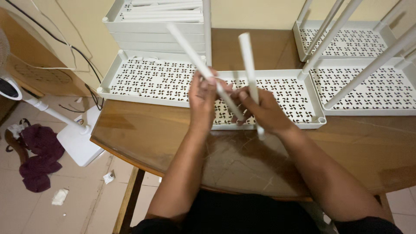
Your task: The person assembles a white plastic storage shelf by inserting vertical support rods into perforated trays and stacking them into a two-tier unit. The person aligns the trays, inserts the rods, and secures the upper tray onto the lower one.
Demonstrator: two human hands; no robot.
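Observation:
My left hand (202, 99) grips a long white plastic tube (190, 50) that slants up to the left, its lower end reaching toward my right hand. My right hand (264, 112) holds a second white tube (248, 60) nearly upright, its lower end poking out below my fist. Both hands hover above a white perforated shelf tray (299, 97) lying on the brown wooden table (147, 134). The tubes cross close together between my hands.
Another perforated tray (143, 80) lies at the left, a stack of trays with tubes (156, 26) behind it. At the right stand trays with poles fitted (372, 86). A white fan base (76, 143), dark cloth (39, 156) and paper scraps lie on the floor.

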